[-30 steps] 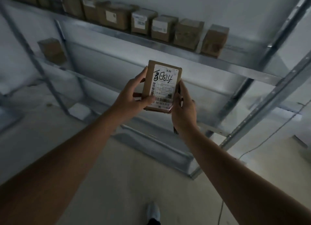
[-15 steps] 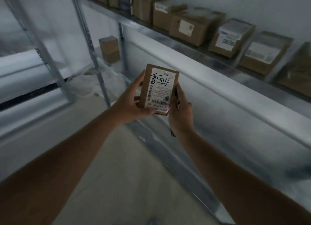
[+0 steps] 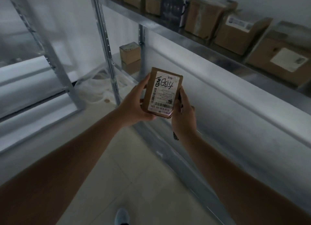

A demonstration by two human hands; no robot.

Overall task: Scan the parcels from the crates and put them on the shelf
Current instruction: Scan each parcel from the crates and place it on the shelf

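Overhead and beyond the fingers runs the metal shelf (image 3: 176,31), a long grey rack whose upper level carries a row of brown boxes (image 3: 239,34) from the top middle out to the right edge. Lower down, past the left fingertips, a small carton (image 3: 130,52) stands on another level beside an upright post (image 3: 105,44), with pale tangled plastic (image 3: 94,88) lying below it. Between both sets of fingers is the parcel (image 3: 162,92), a small brown box held up off any surface, its white label (image 3: 164,94) with handwriting and barcodes facing the camera. The left hand (image 3: 137,105) grips the parcel's left side, fingers curled behind it and thumb along the edge. The right hand (image 3: 183,113) pinches the lower right corner, thumb on the label's edge; a dark slim object (image 3: 175,135) pokes out beneath this wrist, too unclear to identify.
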